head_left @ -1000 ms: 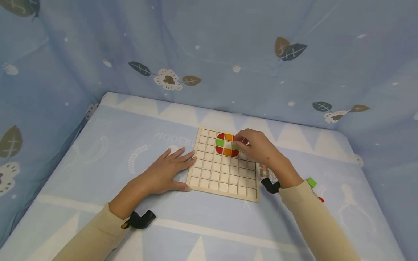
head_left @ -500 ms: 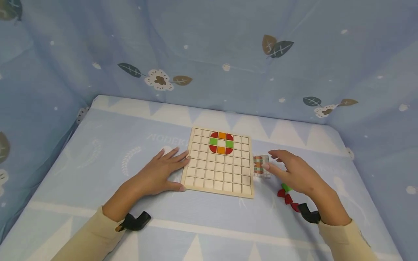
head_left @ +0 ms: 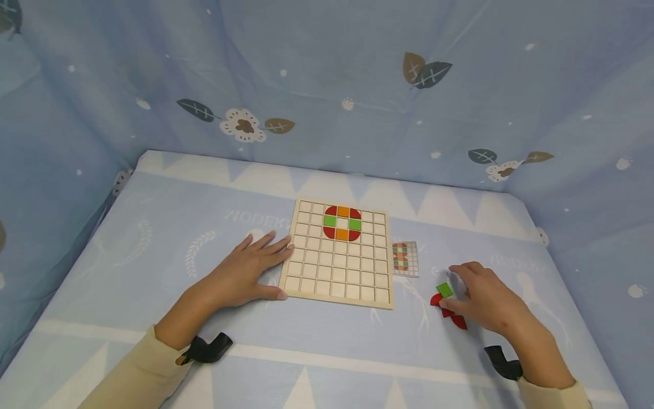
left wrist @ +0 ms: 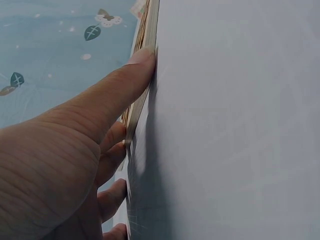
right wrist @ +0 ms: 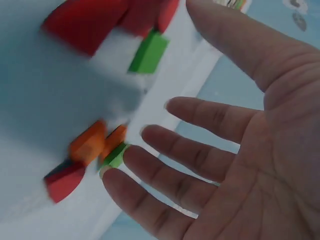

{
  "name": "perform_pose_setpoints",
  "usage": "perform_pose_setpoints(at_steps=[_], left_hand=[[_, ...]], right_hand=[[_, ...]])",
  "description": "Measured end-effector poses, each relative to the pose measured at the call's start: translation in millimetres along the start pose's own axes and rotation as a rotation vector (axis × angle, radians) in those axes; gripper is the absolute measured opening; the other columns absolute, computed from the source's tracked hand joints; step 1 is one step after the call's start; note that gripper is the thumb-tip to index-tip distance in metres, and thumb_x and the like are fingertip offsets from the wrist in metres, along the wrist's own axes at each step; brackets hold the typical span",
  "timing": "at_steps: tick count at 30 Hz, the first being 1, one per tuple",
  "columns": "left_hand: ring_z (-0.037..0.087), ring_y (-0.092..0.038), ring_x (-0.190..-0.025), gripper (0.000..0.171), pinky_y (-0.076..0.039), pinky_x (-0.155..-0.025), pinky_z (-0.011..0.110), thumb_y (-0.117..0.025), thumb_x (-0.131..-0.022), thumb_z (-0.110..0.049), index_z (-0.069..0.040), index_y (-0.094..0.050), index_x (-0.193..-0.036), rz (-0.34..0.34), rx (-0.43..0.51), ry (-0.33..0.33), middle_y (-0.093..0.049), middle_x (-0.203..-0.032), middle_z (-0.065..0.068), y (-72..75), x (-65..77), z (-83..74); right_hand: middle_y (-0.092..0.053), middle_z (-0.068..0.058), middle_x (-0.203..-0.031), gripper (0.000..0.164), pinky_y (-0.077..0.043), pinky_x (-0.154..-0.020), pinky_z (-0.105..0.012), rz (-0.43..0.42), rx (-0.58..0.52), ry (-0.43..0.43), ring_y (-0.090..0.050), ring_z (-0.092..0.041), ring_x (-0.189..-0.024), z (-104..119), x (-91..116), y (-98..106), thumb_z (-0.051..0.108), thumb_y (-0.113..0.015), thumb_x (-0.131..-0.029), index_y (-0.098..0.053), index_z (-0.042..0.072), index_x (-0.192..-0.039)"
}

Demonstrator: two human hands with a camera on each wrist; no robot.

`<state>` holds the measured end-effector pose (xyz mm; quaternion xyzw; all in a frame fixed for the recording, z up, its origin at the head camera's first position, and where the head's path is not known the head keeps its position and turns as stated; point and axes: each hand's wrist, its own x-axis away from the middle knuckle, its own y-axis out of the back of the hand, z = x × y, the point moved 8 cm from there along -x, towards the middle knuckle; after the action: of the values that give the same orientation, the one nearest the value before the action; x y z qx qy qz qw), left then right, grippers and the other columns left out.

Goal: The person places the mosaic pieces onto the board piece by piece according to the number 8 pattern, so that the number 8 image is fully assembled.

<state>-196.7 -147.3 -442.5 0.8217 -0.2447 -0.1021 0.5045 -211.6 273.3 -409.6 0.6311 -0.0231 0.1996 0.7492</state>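
Observation:
My left hand [head_left: 245, 272] rests beside the wooden grid board [head_left: 332, 289], its spread fingertips and thumb against the board's left edge. Near the board's far side, red quarter-round tiles, orange tiles [head_left: 343, 234] and green tiles [head_left: 355, 225] form a ring round one bare square. Over the loose tiles on the right hovers my right hand [head_left: 487, 298], thumb and fingers apart, holding nothing. Under it lie a green tile [head_left: 444, 290] and several red tiles [head_left: 458, 321]. The right wrist view also shows orange tiles [right wrist: 89, 142], a red quarter-round tile [right wrist: 67, 182] and a second green tile [right wrist: 116, 156] below the fingers.
A small pattern card [head_left: 406, 258] with a printed grid lies against the board's right edge. Pale blue patterned cloth [head_left: 327, 341] covers the table, and a blue leaf-print curtain [head_left: 317, 85] hangs behind it.
My right hand has left the ring of tiles on the board and moved right and nearer, past the card, to the loose tiles. The left hand stays at the board's edge.

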Motion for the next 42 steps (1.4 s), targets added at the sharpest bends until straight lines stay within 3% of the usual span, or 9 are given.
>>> perform_pose_setpoints(at_steps=[5,12,20,29,42], left_hand=[[0.036,-0.016,-0.159,0.095,-0.007,-0.124,0.064,-0.086,-0.084,-0.048,-0.011,-0.043,-0.161,0.000,0.001,0.001,-0.028,-0.171,0.004,0.7,0.8,-0.6],[0.036,-0.016,-0.159,0.094,-0.007,-0.124,0.064,-0.086,-0.085,-0.047,-0.012,-0.043,-0.161,-0.012,0.009,-0.009,-0.029,-0.171,0.004,0.8,1.8,0.6],[0.036,-0.016,-0.159,0.094,-0.008,-0.125,0.064,-0.086,-0.085,-0.047,-0.012,-0.044,-0.161,-0.011,0.001,-0.007,-0.029,-0.171,0.004,0.9,1.1,0.8],[0.036,-0.016,-0.159,0.094,-0.008,-0.124,0.065,-0.086,-0.084,-0.047,-0.012,-0.044,-0.160,-0.012,0.006,-0.007,-0.029,-0.171,0.004,1.2,0.6,-0.1],[0.036,-0.016,-0.159,0.095,-0.007,-0.125,0.064,-0.085,-0.084,-0.050,-0.012,-0.042,-0.161,-0.018,-0.002,-0.019,-0.029,-0.171,0.003,-1.2,0.0,2.4]], right_hand=[[-0.049,-0.034,-0.139,0.074,-0.054,-0.087,-0.067,-0.023,0.010,-0.030,-0.052,-0.051,-0.114,-21.0,6.1,-0.5,0.037,-0.087,-0.086,-0.057,-0.005,-0.140],[-0.055,-0.037,-0.131,0.061,-0.050,-0.092,-0.070,-0.082,0.012,-0.047,-0.057,-0.051,-0.109,-41.5,8.1,-2.5,0.012,-0.082,-0.089,-0.055,-0.009,-0.140],[-0.057,-0.035,-0.125,0.057,-0.054,-0.089,-0.067,-0.129,-0.020,-0.078,-0.059,-0.047,-0.102,-49.0,8.6,-3.7,0.007,-0.082,-0.088,-0.059,-0.008,-0.138],[-0.061,-0.021,-0.109,0.051,-0.061,-0.073,-0.048,-0.148,-0.105,-0.099,-0.060,-0.028,-0.085,-41.9,15.2,-7.4,0.004,-0.082,-0.088,-0.061,-0.004,-0.134],[-0.063,-0.020,-0.109,0.054,-0.063,-0.080,-0.051,-0.113,-0.181,-0.115,-0.064,-0.030,-0.091,-24.3,15.6,-14.2,0.002,-0.084,-0.085,-0.060,-0.008,-0.133]])
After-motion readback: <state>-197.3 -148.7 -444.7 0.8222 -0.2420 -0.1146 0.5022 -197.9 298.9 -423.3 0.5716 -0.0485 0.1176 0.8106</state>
